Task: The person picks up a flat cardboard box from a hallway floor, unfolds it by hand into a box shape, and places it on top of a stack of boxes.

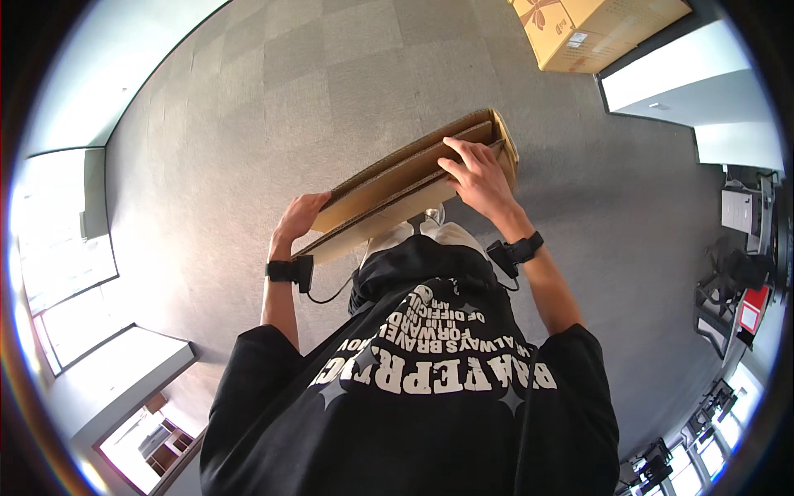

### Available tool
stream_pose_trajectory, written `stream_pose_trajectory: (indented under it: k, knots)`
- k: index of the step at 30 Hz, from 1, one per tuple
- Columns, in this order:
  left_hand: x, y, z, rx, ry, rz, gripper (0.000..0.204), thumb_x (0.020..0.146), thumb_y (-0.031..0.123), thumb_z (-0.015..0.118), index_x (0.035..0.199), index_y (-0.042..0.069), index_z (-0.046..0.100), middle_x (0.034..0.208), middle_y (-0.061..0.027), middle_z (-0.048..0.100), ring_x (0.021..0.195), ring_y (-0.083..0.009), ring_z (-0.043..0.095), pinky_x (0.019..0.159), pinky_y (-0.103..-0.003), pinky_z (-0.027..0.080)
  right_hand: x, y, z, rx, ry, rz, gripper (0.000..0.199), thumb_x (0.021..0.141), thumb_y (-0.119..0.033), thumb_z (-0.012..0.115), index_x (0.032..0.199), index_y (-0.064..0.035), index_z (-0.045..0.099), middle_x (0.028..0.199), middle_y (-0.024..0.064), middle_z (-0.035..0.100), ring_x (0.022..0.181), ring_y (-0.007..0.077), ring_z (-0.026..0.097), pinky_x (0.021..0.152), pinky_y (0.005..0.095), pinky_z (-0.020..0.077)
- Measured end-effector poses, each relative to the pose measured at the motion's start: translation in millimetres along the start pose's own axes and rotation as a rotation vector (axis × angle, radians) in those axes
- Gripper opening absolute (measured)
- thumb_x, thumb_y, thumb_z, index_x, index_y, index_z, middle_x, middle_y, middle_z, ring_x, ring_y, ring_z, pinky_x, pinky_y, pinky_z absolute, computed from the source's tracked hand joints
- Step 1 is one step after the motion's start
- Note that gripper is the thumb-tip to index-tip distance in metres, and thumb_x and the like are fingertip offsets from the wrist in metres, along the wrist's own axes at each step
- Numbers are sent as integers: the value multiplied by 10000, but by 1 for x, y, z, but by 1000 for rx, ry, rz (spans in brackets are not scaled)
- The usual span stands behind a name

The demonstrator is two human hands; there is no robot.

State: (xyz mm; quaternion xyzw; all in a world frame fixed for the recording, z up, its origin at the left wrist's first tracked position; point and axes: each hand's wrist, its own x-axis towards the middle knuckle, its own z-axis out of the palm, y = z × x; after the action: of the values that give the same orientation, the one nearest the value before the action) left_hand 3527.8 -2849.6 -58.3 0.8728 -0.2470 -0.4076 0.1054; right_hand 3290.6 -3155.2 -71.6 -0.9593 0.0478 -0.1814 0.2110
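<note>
In front of my body is a brown cardboard box [389,175], narrow and partly flattened, with its layered flap edges facing up. It slants from lower left to upper right. My left hand [303,217] is closed on its left end, the fingertips hidden behind the cardboard. At the right end, my right hand [478,175] grips the upper edges, fingers bent over the flaps and somewhat spread. The thumb side lies against the inner layers. A black strap with a small module sits on each wrist.
Grey carpet [331,91] surrounds me. A larger yellow-brown carton [600,41] stands at the far right by a white wall. Office chairs [728,285] and a red item [751,311] are along the right side. A white ledge [124,372] juts in at the lower left.
</note>
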Motion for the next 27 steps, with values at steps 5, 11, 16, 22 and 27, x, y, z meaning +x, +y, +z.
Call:
stream_pose_trajectory:
  k: [5, 11, 16, 22, 27]
  knots:
    - [3, -12, 8, -75, 209, 68, 576, 983, 535, 421, 1036, 18, 669, 913, -255, 656, 873, -415, 625, 794, -452, 469, -12, 7, -6, 18, -133, 48, 187, 721, -91, 744, 889, -93, 661, 974, 56, 613, 979, 237, 573, 886, 381, 433]
    - [9, -16, 0, 18, 317, 16, 602, 981, 550, 405, 1011, 14, 677, 890, -275, 633, 874, -435, 619, 777, -485, 458, -42, 4, -9, -76, -27, 35, 33, 730, -70, 649, 741, -89, 673, 827, 36, 593, 890, 223, 556, 813, 362, 432]
    - [6, -15, 5, -148, 298, -6, 617, 985, 562, 397, 1007, 16, 682, 874, -258, 646, 837, -392, 635, 766, -450, 470, -59, 24, -21, -10, -94, 110, 146, 765, -37, 602, 827, -88, 724, 936, 20, 641, 1010, 218, 570, 972, 412, 426]
    - [5, -11, -1, -45, 396, -34, 570, 986, 533, 427, 1016, 16, 666, 820, -245, 615, 721, -324, 588, 710, -413, 469, -68, 36, -17, -136, 8, 69, 244, 815, -63, 583, 1011, -106, 722, 1180, 52, 617, 1226, 229, 507, 1161, 559, 244]
    - [3, 1, -2, -57, 474, 76, 538, 991, 508, 439, 1006, 18, 661, 805, -239, 599, 691, -288, 565, 701, -407, 464, -63, 44, 1, -94, -22, 93, 281, 801, -47, 673, 1071, -121, 694, 1191, 45, 601, 1229, 214, 501, 1165, 549, 242]
